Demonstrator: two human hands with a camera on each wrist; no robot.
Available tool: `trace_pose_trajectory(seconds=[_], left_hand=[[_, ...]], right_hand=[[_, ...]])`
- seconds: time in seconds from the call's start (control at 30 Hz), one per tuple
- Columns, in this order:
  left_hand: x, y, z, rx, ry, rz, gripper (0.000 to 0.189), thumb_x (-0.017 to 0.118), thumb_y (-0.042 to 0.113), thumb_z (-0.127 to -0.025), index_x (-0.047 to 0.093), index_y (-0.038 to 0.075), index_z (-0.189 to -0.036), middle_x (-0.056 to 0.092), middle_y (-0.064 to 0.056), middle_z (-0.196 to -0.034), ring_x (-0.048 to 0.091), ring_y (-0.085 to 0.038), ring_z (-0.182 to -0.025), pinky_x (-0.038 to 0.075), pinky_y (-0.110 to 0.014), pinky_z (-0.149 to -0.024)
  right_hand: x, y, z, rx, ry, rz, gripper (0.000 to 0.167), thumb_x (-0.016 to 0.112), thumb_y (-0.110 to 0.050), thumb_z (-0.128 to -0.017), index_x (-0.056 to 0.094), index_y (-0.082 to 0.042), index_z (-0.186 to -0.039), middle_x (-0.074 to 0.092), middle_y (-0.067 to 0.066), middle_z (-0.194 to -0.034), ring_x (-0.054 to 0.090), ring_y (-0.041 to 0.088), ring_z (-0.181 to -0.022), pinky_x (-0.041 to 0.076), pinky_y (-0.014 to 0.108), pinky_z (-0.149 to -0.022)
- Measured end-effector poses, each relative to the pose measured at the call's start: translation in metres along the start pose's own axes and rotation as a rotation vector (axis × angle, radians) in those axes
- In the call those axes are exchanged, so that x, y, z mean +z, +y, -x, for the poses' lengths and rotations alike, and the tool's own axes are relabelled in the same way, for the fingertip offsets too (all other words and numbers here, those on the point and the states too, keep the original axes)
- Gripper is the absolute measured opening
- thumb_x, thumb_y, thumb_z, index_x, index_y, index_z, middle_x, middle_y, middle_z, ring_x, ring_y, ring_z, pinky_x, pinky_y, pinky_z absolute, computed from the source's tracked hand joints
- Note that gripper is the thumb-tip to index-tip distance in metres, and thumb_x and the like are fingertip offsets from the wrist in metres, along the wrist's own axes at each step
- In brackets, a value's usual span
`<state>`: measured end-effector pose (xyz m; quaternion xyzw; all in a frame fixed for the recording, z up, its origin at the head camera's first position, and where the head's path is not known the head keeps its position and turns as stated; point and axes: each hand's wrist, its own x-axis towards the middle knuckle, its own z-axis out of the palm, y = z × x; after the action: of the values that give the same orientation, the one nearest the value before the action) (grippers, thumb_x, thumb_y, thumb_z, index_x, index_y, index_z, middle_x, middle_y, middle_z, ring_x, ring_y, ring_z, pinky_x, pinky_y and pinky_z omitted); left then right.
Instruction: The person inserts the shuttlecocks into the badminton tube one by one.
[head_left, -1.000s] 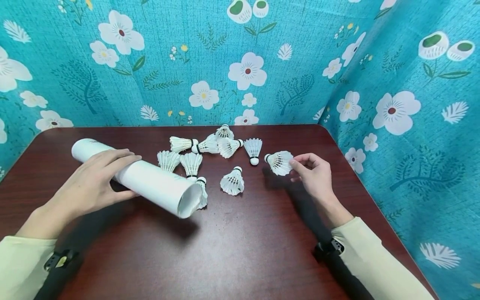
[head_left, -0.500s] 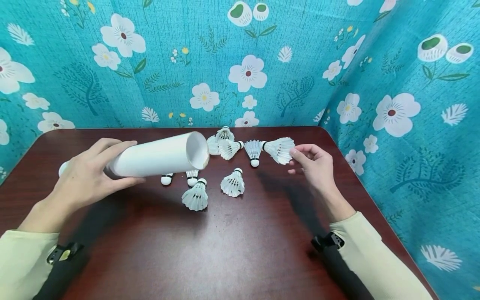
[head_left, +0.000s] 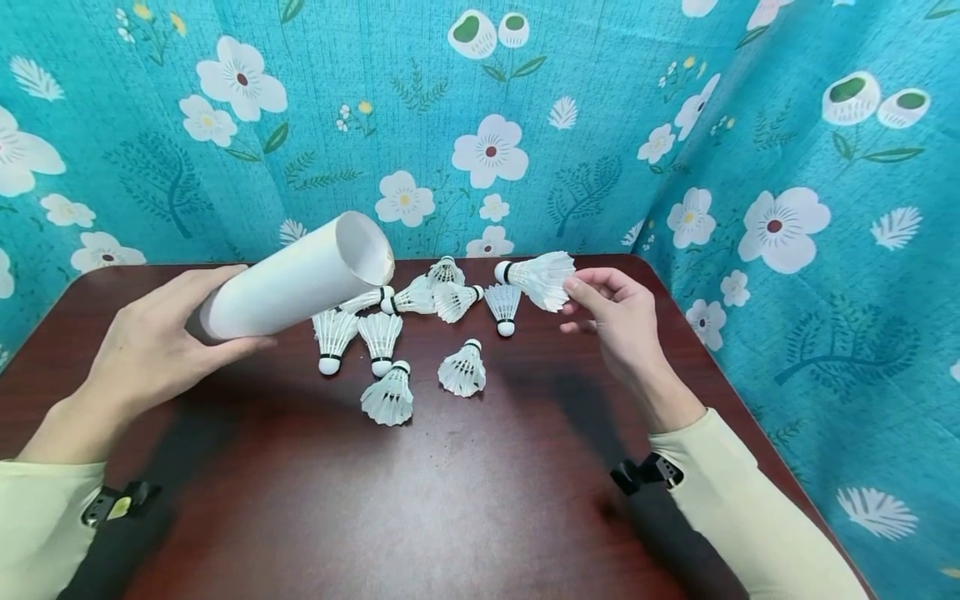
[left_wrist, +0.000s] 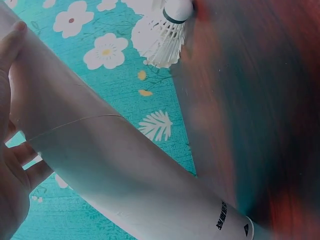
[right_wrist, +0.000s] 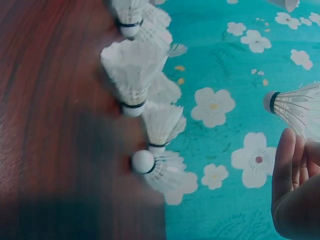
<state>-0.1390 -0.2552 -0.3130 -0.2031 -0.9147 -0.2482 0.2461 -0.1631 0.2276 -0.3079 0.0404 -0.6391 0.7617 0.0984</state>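
Feather shuttlecock [head_left: 534, 277] is hanging above the far right of the table, its cork pointing left; I am watching from afar as the right hand [head_left: 621, 321] is pinching its feather rim between thumb and fingers. White cardboard tube [head_left: 281, 287] is tilting upward at the left, its open mouth facing right, apart from that cork. I am seeing the left hand [head_left: 153, 337] gripping the tube, with fingers and thumb curling round it. Nine loose shuttlecocks [head_left: 462, 369] are lying between and beyond the hands on a dark reddish-brown table [head_left: 450, 508]. Pale sleeves [head_left: 738, 492] are covering both forearms, and a turquoise floral cloth [head_left: 315, 100] is hanging behind.
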Motion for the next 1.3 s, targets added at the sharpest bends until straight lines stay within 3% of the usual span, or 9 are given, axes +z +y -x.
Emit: trace_pose_trajectory(seconds=[0.13, 0.37, 0.67, 0.87, 1.3], left_hand=[[0.002, -0.001, 0.000, 0.017, 0.005, -0.009, 0.096, 0.101, 0.027, -0.053, 0.061, 0.022, -0.139, 0.065, -0.006, -0.128, 0.060, -0.028, -0.108, 0.041, -0.029, -0.087], [0.005, -0.003, 0.000, 0.032, 0.022, -0.024, 0.093, 0.101, 0.028, -0.051, 0.063, 0.020, -0.136, 0.066, -0.006, -0.125, 0.062, -0.027, -0.105, 0.040, -0.029, -0.082], [0.006, -0.003, 0.001, 0.009, 0.000, -0.022, 0.092, 0.101, 0.028, -0.053, 0.063, 0.020, -0.137, 0.066, -0.008, -0.125, 0.061, -0.029, -0.106, 0.044, -0.049, -0.078], [0.007, -0.001, -0.001, 0.020, -0.006, -0.032, 0.091, 0.101, 0.029, -0.054, 0.063, 0.019, -0.136, 0.066, -0.008, -0.124, 0.062, -0.028, -0.105, 0.046, -0.051, -0.077], [0.008, 0.001, -0.007, 0.068, 0.004, -0.044, 0.087, 0.099, 0.033, -0.056, 0.064, 0.017, -0.134, 0.067, -0.008, -0.121, 0.062, -0.027, -0.101, 0.047, -0.052, -0.074]], right_hand=[[0.009, -0.008, -0.001, -0.003, -0.028, -0.004, 0.013, 0.074, -0.004, -0.090, 0.071, 0.001, -0.102, 0.069, 0.010, -0.081, 0.066, 0.018, -0.063, 0.059, 0.035, -0.055], [0.030, -0.022, -0.003, -0.018, -0.084, -0.004, 0.013, 0.075, -0.006, -0.091, 0.072, 0.001, -0.102, 0.068, 0.011, -0.082, 0.066, 0.020, -0.065, 0.059, 0.036, -0.057], [0.069, -0.038, -0.007, -0.024, -0.152, -0.012, 0.011, 0.074, -0.003, -0.091, 0.071, 0.001, -0.101, 0.067, 0.012, -0.082, 0.065, 0.019, -0.063, 0.059, 0.036, -0.056], [0.089, -0.044, -0.008, -0.023, -0.209, -0.001, 0.009, 0.073, -0.003, -0.092, 0.071, 0.000, -0.100, 0.068, 0.010, -0.081, 0.066, 0.018, -0.062, 0.059, 0.036, -0.056], [0.115, -0.043, -0.013, 0.009, -0.252, 0.019, 0.007, 0.074, -0.001, -0.090, 0.073, 0.000, -0.097, 0.068, 0.010, -0.079, 0.064, 0.018, -0.061, 0.058, 0.036, -0.055]])
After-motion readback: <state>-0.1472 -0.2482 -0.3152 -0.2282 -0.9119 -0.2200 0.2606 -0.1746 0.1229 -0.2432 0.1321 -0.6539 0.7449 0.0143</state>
